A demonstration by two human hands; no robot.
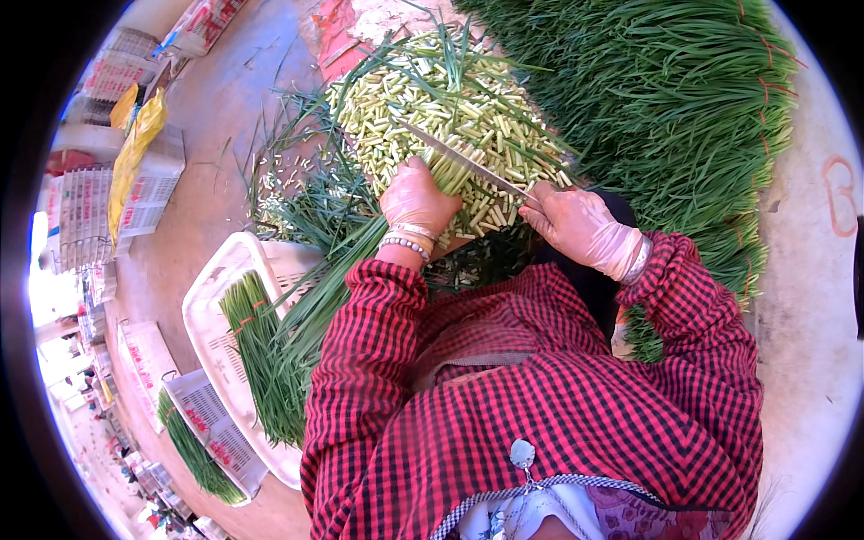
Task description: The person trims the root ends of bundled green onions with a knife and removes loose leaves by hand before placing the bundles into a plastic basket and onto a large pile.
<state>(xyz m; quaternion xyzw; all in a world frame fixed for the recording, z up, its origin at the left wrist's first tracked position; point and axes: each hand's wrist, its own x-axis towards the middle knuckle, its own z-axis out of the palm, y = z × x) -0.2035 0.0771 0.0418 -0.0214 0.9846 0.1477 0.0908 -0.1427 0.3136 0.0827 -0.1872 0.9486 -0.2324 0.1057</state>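
Note:
My left hand [418, 200], in a clear glove with a bead bracelet at the wrist, is closed round a bunch of garlic chives [346, 270]. The pale stalk ends stick out ahead of the fist, and the long green leaves trail back along my left forearm. My right hand [576, 227], also gloved, grips a long thin knife [463, 162] by its handle. The blade slants up and left across the stalk ends, just beyond my left hand. Under and beyond the blade lies a heap of short cut stalk pieces [387, 112] with loose leaves on top.
Tied bundles of chives [666, 117] are stacked high at the far right. A white plastic basket [200, 310] with a banded chive bundle [263, 351] stands on my left. Beyond it are another crate [211, 418], more crates [148, 193] with a yellow bag [135, 162], and scattered leaves.

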